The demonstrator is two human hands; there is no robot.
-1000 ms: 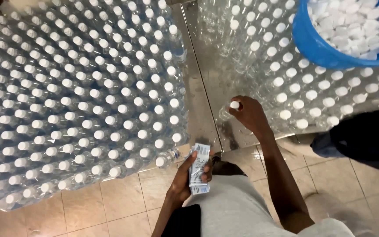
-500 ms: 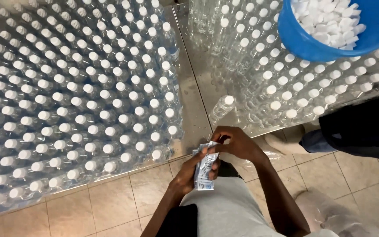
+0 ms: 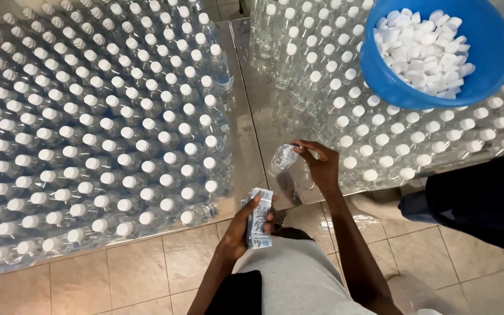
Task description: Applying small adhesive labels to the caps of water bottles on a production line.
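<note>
My left hand holds a stack of small blue and white labels upright near my waist. Up at the steel table's front edge, my right hand pinches a single label over the top of a lone clear bottle. That bottle stands in the gap between two big groups of clear, white-capped bottles, one on the left and one on the right.
A blue basin full of white caps rests on the right-hand bottles. Another person in dark clothing stands at the right edge. The steel table shows between the groups, and tan floor tiles lie below.
My right hand left the lone bottle's cap, came down to the label stack, took one label, and has gone back up to the bottle with it.
</note>
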